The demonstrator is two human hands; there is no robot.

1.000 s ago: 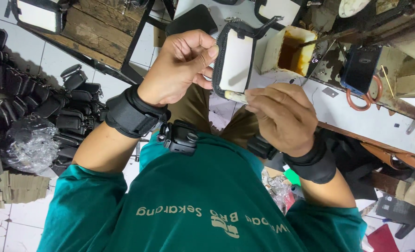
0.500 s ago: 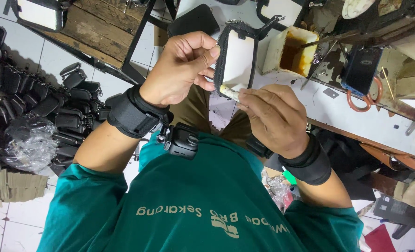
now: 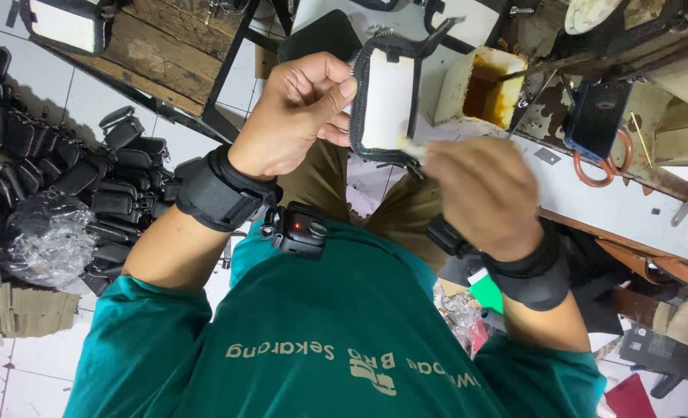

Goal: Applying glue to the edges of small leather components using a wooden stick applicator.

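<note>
The left hand (image 3: 301, 116) is raised in front of the person's chest, fingers (image 3: 336, 87) curled tight and pinching the zip edge of a small black pouch (image 3: 386, 101). The pouch stands upright in the air, its pale inner panel facing the person, just above the knees and near the edge of the table (image 3: 630, 209). The right hand (image 3: 487, 193) is blurred; its fingers are bunched around a thin pale brush (image 3: 410, 145) whose tip touches the lower edge of the panel. I cannot tell more about that grip than that it is closed on the brush.

Both wrists wear black straps (image 3: 216, 190), and a small black camera (image 3: 301, 231) with a red light sits at the chest of the green shirt (image 3: 344, 333).

On the table beyond the pouch stands a white tub (image 3: 483, 85) with brown glue inside and a stick leaning in it. To its right hangs a black phone (image 3: 598, 116), with orange-handled scissors (image 3: 603, 166) just beside it. More pouch pieces lie at the far end of the table.

On the tiled floor (image 3: 88, 101) to the left lies a heap of finished black cases (image 3: 73, 170), with crumpled clear plastic (image 3: 46, 240) near it and a wooden frame (image 3: 166, 46) above
</note>
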